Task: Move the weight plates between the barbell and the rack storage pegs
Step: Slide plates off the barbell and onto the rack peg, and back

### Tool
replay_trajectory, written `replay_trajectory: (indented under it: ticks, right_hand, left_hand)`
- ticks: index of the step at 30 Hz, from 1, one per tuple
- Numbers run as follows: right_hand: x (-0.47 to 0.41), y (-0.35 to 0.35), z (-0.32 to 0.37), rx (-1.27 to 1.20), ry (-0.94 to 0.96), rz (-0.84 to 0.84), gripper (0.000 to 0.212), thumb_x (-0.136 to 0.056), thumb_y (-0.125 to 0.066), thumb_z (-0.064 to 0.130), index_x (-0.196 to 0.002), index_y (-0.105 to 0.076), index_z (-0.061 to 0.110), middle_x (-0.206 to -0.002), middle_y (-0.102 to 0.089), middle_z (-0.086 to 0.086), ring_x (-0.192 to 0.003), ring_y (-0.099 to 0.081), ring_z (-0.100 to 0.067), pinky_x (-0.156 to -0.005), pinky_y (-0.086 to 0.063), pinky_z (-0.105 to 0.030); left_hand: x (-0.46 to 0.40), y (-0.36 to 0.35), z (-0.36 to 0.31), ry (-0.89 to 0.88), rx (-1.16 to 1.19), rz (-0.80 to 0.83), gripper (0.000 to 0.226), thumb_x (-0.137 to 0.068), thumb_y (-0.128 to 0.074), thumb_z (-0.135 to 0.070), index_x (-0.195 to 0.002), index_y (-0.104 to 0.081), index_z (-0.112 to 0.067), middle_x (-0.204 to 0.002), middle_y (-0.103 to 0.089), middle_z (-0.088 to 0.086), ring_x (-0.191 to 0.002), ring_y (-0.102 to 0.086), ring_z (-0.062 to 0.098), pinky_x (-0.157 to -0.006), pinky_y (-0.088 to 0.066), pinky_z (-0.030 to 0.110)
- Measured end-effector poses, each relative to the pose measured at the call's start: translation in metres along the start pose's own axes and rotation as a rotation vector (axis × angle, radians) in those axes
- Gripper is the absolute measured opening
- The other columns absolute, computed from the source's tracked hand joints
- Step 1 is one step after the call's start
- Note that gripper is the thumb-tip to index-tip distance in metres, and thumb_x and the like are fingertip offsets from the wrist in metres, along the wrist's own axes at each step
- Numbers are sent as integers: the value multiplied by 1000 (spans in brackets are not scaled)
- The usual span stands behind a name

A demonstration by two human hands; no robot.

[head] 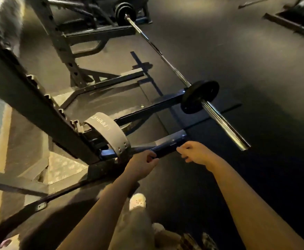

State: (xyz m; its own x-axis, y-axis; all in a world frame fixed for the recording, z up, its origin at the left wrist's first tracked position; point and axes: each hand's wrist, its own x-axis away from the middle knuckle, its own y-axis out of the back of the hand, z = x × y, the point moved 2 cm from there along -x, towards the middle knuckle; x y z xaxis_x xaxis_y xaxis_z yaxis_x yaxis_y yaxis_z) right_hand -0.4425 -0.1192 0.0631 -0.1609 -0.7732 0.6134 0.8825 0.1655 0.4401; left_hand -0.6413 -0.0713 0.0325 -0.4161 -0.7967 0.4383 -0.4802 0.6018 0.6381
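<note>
Both hands low centre of frame, holding nothing. Left hand (141, 164) loosely curled, fingertips at or just over blue rack bar (162, 147); contact unclear. Right hand (194, 153) loosely curled, apart from bar. Black plate (199, 96) sits on barbell (165, 58) right of centre, bare chrome sleeve (225, 124) sticking toward viewer. Far plates (124, 11) at top. Grey belt (102, 131) looped on rack.

Risk: one-sided unloading could tip barbell; plate could slip onto shoe (137, 201).

Barbell long axis runs top centre to lower right; plate face square to it.
</note>
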Motion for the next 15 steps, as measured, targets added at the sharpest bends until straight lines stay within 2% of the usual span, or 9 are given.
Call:
replay_trajectory:
  ticks: [4, 7, 9, 12, 15]
  right_hand:
    - [-18, 42, -24, -63, -43, -78, 16, -94, -55, 40, -102, -58, 26, -98, -62, 4, -91, -62, -13, -79, -50, -28]
    - [-44, 86, -33, -65, -55, -120, 17, -94, -54, 40, -106, -56, 28, -101, -61, 5, -92, -61, -10, -68, -45, -22]
    - [-65, 121, -41, -58, -78, -153, 20, -94, -54, 40, -110, -56, 27, -105, -60, 5, -95, -60, -11, -69, -44, -22]
    - [-103, 183, -53, -34, -156, -193, 21, -94, -55, 39, -110, -57, 26, -106, -60, 2, -97, -59, -13, -81, -49, -29]
    - [-136, 236, -65, 60, -242, -151, 22, -93, -55, 38, -111, -57, 26, -106, -59, 3, -93, -58, -10, -77, -49, -28]
  left_hand:
    - [-55, -22, -33, -20, -27, 35, 25, -94, -54, -37, -114, -61, -23, -106, -65, -3, -95, -60, 10, -90, -51, 33]
    - [-107, -46, -57, -6, 0, 82, 20, -93, -55, -37, -110, -60, -26, -103, -64, -6, -95, -61, 8, -88, -52, 31]
    - [-145, -60, -75, -8, 8, 119, 21, -93, -56, -37, -110, -60, -27, -105, -63, -7, -99, -60, 9, -90, -51, 31]
    - [-212, -73, -101, 17, 29, 122, 25, -92, -57, -38, -114, -60, -26, -111, -63, -5, -102, -59, 11, -92, -49, 32]
    - [-264, -74, -122, 95, 121, 70, 34, -91, -59, -37, -122, -55, -23, -109, -64, -2, -97, -61, 13, -89, -51, 34]
